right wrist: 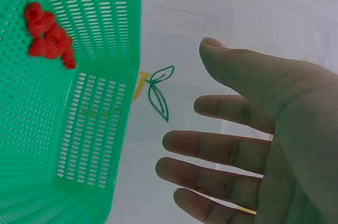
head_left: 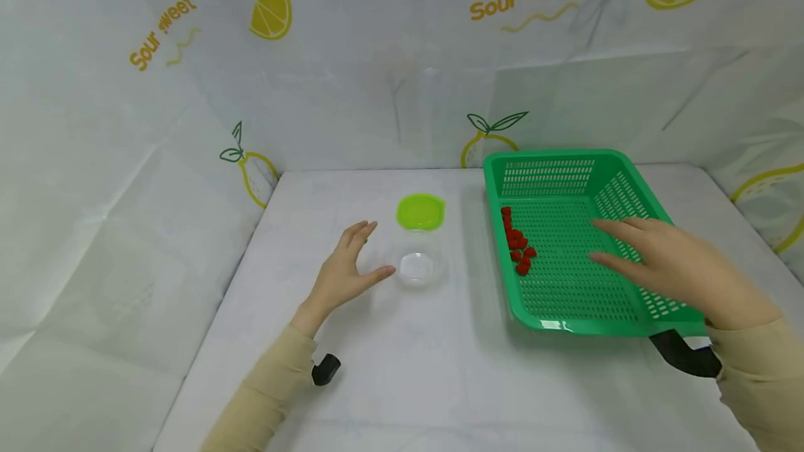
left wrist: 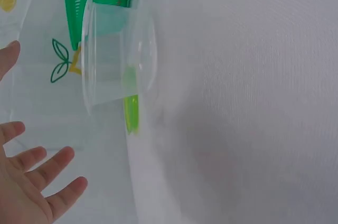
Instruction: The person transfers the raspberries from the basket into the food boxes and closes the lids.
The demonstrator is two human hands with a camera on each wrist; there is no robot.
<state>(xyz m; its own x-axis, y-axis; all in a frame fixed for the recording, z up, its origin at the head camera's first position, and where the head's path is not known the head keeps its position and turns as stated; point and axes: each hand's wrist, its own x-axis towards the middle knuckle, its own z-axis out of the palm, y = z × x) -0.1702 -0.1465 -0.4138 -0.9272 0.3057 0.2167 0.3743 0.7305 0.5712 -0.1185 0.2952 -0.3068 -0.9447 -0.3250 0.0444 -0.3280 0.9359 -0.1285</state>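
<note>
A clear plastic cup (head_left: 417,265) stands upright in the middle of the table; the left wrist view shows the same clear cup (left wrist: 108,55) from the side. My left hand (head_left: 344,274) hovers at its left, thumb and fingers spread, apart from it. Just behind the cup lies a bright green lid (head_left: 421,212). On the right is a green plastic basket (head_left: 568,326) with slotted walls. Several small red pieces (head_left: 518,243), perhaps raspberries, cluster along its left inner side. Over the basket's right part my right hand (head_left: 666,264) hangs with fingers extended, holding nothing.
White cloth covers the table (head_left: 389,375), and a lemon-printed sheet (head_left: 352,103) rises behind it. The basket's raised rim stands between the red pieces and the cup. Dark camera mounts (head_left: 326,370) sit at both wrists.
</note>
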